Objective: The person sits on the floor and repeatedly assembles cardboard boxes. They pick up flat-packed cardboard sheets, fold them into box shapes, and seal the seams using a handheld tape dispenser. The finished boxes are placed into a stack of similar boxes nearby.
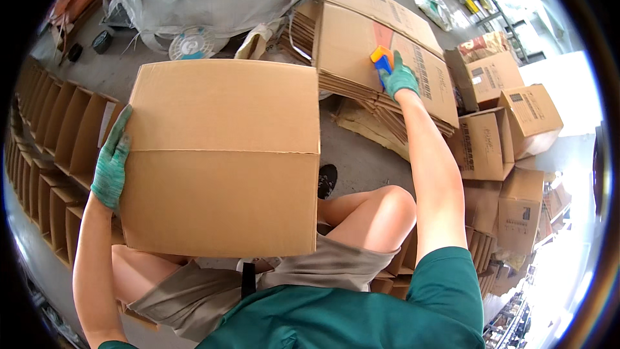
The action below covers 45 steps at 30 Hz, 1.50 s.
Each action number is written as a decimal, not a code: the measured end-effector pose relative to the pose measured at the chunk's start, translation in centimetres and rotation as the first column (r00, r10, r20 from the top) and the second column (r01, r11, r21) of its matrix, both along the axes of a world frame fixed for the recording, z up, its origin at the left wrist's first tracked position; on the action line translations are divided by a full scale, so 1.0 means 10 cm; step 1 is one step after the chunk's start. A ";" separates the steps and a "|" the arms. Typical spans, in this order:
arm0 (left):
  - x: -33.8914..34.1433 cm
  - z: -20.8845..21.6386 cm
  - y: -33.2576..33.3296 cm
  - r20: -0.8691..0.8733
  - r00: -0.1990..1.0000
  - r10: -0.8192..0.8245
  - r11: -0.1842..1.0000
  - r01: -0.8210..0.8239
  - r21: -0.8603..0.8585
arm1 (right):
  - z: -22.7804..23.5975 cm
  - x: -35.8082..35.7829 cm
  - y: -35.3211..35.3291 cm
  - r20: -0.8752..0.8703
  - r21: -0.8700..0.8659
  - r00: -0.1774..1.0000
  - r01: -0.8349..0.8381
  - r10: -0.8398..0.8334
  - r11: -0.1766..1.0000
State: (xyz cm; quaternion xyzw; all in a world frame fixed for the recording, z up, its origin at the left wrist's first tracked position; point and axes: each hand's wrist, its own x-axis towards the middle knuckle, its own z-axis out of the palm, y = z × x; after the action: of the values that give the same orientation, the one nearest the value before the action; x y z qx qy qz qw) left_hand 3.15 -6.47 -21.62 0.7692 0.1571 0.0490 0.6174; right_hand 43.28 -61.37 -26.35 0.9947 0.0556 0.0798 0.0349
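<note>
Grey floor (356, 167), metal shelving (498, 12) beyond, bright light (584, 97) at right

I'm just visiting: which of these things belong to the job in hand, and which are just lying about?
Seemingly in the job:
- box, the left hand flat against its side
- orange-and-blue tool, held in the right hand
- flattened cartons, stacked beneath that hand

Apparently lying about:
- grey plastic sheeting
- round pale disc
- whitish plastic bag

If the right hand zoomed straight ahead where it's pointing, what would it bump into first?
Probably the stack of flattened boxes: the right hand, gripping a blue-and-orange tool, points out over it. I can't tell whether it's touching the stack already or hovering above.
</note>
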 end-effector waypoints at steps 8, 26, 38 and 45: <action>0.00 0.05 -0.10 -0.006 1.000 0.016 0.988 -0.015 0.152 | 0.08 -0.01 -0.02 -0.091 0.344 0.958 -0.227 0.273 0.911; -0.07 0.06 -0.18 0.105 0.975 0.197 0.530 -0.196 0.825 | 1.49 -2.35 2.09 -0.339 0.881 0.444 -0.160 0.829 0.446; -0.05 0.56 -1.55 -0.082 0.992 0.092 0.833 -0.122 -0.540 | 1.39 -2.29 1.96 -0.354 0.889 0.415 -0.127 0.838 0.439; 0.06 0.51 -1.77 -0.016 0.940 0.341 0.724 -0.273 -0.633 | 1.43 -2.31 2.00 -0.364 0.878 0.408 -0.150 0.837 0.455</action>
State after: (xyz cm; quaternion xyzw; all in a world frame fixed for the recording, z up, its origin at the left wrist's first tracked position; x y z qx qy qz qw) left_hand 3.72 -24.15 -16.57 0.4794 0.2580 0.1346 0.8280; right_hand 20.19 -41.38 -12.04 0.7628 0.3570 -0.3340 -0.4232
